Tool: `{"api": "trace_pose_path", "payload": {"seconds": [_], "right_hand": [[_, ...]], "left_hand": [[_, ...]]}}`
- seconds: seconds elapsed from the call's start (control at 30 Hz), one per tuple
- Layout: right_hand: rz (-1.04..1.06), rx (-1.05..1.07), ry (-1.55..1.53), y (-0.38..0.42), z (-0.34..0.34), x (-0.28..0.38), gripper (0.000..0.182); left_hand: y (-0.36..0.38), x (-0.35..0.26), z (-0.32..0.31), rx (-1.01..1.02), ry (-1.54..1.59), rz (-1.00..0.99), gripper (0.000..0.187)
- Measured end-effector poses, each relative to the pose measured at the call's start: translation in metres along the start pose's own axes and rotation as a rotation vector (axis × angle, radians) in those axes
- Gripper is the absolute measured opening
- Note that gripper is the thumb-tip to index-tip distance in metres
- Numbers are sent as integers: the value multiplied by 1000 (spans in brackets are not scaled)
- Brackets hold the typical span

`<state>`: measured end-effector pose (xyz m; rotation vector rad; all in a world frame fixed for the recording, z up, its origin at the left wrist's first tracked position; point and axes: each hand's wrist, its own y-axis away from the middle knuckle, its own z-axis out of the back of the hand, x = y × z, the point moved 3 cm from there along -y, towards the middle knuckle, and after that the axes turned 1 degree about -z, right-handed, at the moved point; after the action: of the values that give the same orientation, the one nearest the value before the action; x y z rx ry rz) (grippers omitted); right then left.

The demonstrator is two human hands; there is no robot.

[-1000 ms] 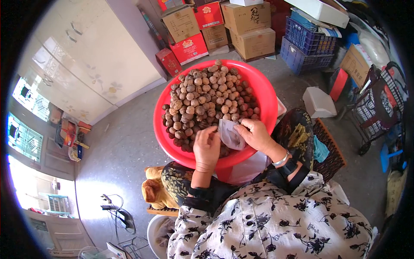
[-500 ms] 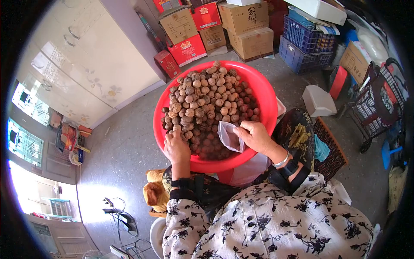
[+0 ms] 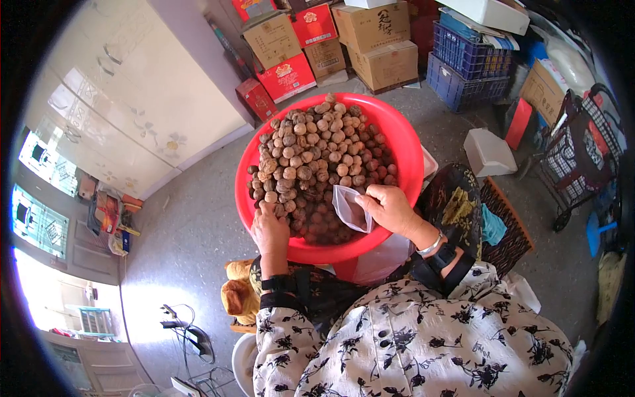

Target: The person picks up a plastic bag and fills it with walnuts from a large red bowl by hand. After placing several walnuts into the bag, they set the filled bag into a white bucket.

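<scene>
Walnuts, brown and wrinkled (image 3: 317, 159), fill the big round red plastic basin (image 3: 407, 149) on the person's lap. At its near rim the right hand (image 3: 390, 208) pinches a small clear plastic bag (image 3: 349, 208) by its mouth, while the left hand (image 3: 270, 228) lies with fingers curled on the nuts. Beyond stand stacked brown cardboard boxes (image 3: 380, 43) and a blue plastic crate (image 3: 469, 56).

White cabinets (image 3: 142, 99) flank a grey concrete floor (image 3: 192, 231), with stacked cardboard boxes (image 3: 370, 40) and sunlit windows (image 3: 40, 192).
</scene>
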<state>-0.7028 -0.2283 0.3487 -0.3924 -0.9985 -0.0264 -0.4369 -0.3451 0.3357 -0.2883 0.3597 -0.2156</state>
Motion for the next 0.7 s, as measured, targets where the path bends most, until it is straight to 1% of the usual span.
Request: {"api": "trace_pose_path", "payload": {"seconds": [0.07, 0.2, 0.27, 0.3, 0.37, 0.4, 0.47, 0.5, 0.6, 0.67, 0.7], "right_hand": [[45, -30, 10, 0, -1, -1, 38], [12, -5, 10, -1, -1, -3, 38], [-6, 28, 12, -2, -2, -7, 39], [-9, 24, 12, -2, -1, -8, 39], [11, 9, 16, -2, 0, -6, 39], [8, 6, 19, -2, 1, -6, 39], [11, 12, -28, -2, 0, -3, 38], [22, 14, -12, -2, -1, -4, 37], [41, -5, 5, -2, -1, -3, 36], [14, 7, -42, -1, -2, -1, 35], [-13, 19, -90, -1, -2, -1, 34]], "left_hand": [[0, -3, 2, 19, -3, 8, 32], [-3, 4, -5, 4, 25, 26, 32], [-4, 13, -9, -94, 248, 60, 29], [-5, 22, -15, -92, 249, 56, 29], [-6, 38, -27, -146, 741, 126, 26], [-4, 31, -20, -142, 745, 124, 26], [7, 8, 2, 139, 1256, 381, 24], [10, -1, 8, 143, 1256, 380, 24], [23, -39, 14, 349, 1537, 300, 21], [33, -66, 20, 413, 1468, 264, 23], [36, -77, 19, 495, 1457, 190, 25]]}}
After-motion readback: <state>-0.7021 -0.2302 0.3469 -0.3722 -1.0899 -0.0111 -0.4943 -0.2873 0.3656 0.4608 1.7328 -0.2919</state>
